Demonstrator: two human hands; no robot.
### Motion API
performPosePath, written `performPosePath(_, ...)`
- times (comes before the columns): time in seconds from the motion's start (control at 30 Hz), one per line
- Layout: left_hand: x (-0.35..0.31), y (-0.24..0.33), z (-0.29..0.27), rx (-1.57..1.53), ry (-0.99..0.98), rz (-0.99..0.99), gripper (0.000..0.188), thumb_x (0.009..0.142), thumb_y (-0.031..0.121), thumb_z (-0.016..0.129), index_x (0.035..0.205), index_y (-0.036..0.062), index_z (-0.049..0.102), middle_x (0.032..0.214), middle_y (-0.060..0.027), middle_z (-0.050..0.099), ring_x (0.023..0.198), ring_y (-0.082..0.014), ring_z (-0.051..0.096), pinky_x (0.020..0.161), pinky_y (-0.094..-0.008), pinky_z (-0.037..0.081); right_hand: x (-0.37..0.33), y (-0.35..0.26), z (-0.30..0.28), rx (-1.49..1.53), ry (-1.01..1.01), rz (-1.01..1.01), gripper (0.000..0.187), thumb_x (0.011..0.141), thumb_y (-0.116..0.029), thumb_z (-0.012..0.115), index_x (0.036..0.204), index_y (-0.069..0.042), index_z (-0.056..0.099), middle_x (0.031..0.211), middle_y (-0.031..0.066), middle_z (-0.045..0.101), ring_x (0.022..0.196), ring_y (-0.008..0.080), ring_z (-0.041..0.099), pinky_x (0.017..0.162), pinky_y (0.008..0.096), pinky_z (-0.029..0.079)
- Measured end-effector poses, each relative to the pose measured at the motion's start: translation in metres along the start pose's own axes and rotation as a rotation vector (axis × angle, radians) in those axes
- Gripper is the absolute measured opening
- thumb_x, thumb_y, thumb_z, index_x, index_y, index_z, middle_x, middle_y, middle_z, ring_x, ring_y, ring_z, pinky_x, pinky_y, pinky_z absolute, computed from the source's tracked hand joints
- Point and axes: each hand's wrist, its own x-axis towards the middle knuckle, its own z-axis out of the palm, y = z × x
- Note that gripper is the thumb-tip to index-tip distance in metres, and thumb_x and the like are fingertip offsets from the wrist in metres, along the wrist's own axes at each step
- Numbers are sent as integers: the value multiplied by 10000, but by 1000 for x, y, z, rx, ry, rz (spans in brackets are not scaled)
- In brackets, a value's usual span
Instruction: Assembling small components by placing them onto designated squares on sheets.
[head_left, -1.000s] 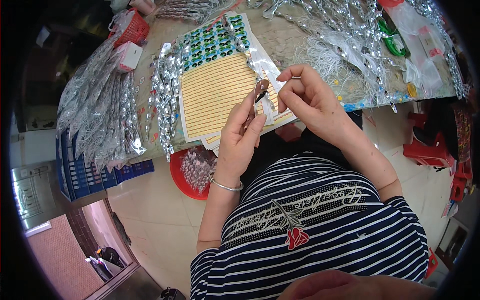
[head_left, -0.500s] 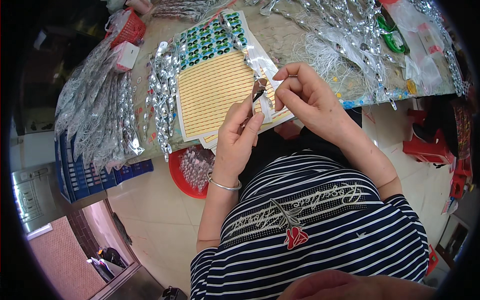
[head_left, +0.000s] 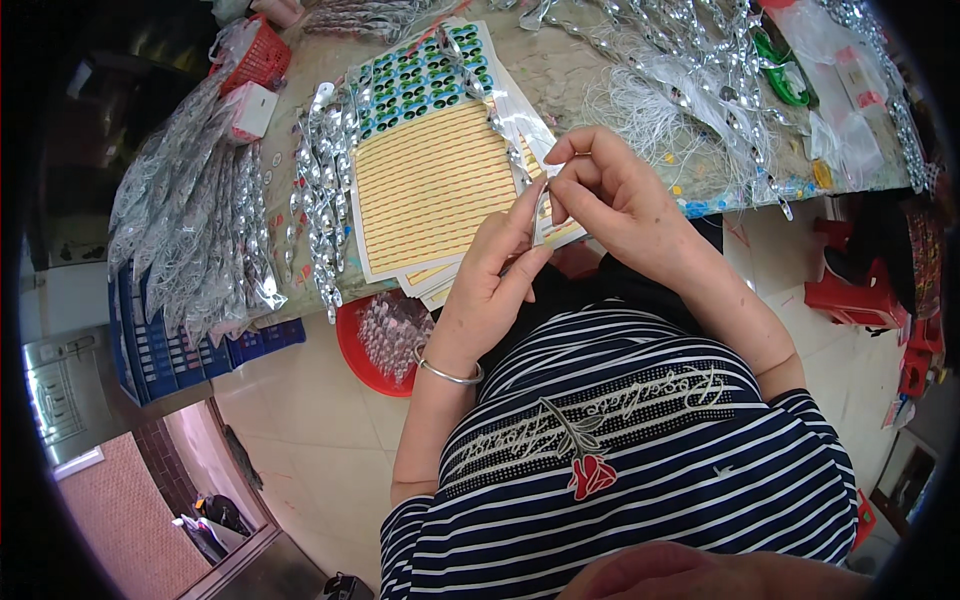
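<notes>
My left hand [head_left: 492, 278] is closed with its fingers and thumb on a narrow silvery foil strip [head_left: 541, 217], in front of my body at the table's edge. My right hand [head_left: 618, 205] meets its upper end, thumb and forefinger pinched together there; what lies between those fingertips is too small to make out. A twisted silver foil streamer [head_left: 497, 122] trails from the sheets toward my fingers. Under and left of the hands lies a sticker sheet [head_left: 430, 195], yellow with reddish lines, its far part showing rows of green and blue eye-like ovals.
Bundles of foil streamers [head_left: 325, 190] lie left of the sheets, and bagged ones [head_left: 190, 210] hang over the left edge. White strings [head_left: 640, 110] and more foil cover the right side, near a green basket [head_left: 782, 75]. Below stands a red basin [head_left: 362, 350].
My left hand has moved right and slightly turned, bringing the foil strip up to my right fingertips. The dark spot seen on the piece earlier is now hidden. My right hand has barely moved.
</notes>
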Motion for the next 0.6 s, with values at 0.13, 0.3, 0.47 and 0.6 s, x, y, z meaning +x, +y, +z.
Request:
performPosePath(0.13,1,-4,-4,108,-7,89,566,896,14,534,1429,87,361,905,7,459,720,-41,434,512,-153,414,-1,-1,1,8,10,33,237,945,-69,495,1168,-11,442,834,3,540,782,53,534,707,196,439)
performPosePath(0.3,2,-6,-4,388,48,272,544,864,7,555,1387,94,434,846,-90,465,772,-227,485,777,-325,433,-4,-4,-3,-236,42,-125,186,909,-68,564,1091,-32,558,924,23,533,802,57,528,686,196,434)
performPosePath(0.47,-1,-9,-4,462,75,299,512,850,-4,584,1346,75,485,854,-65,470,798,-188,489,763,-287,423,-4,2,-3,-346,92,-284,69,868,-56,620,928,-28,638,974,35,519,804,71,529,676,196,433)
performPosePath(0.6,-6,-6,-5,361,12,190,509,846,-22,589,1338,66,494,864,-36,458,790,-143,477,751,-258,424,-3,5,-6,-187,66,-185,59,876,-66,616,894,-16,641,972,34,517,827,82,527,716,206,435)
